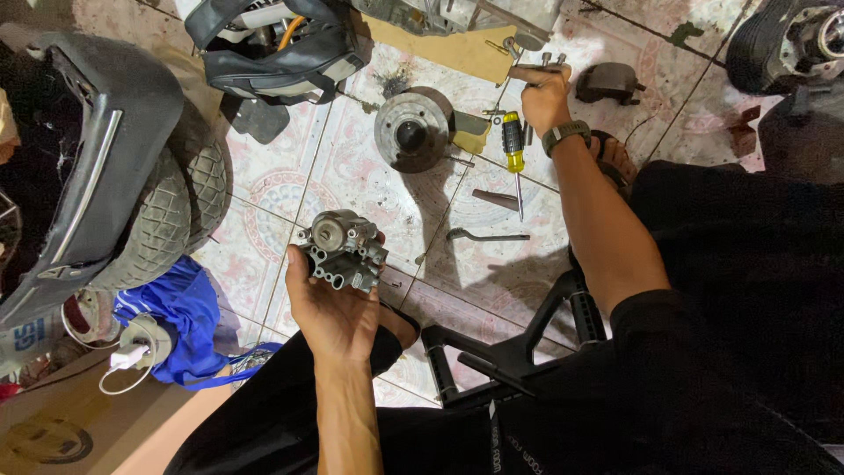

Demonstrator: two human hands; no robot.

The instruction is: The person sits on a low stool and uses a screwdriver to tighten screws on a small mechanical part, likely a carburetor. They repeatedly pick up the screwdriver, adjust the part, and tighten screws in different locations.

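Tyres (180, 207) and a dark scooter body panel (97, 149) fill the left edge, with a blue cloth (180, 321) and a white charger (132, 356) lying below them on the patterned floor tiles (281, 189). Just right of these, the left hand (330, 303) is raised palm up, its fingers wrapped around a grey metal engine part (345, 251) with round ports, held above the tiles. Farther right, a round brake disc (411, 130) lies flat on the floor, a yellow-handled screwdriver (513, 145) beside it and a bent metal wrench (488, 236) nearer the person. The right hand (545, 95), a watch (565, 134) on its wrist, reaches far forward, fingers pinched together on a small metal tool (527, 70) among loose bolts (554, 59) by a sheet of cardboard (457, 48).
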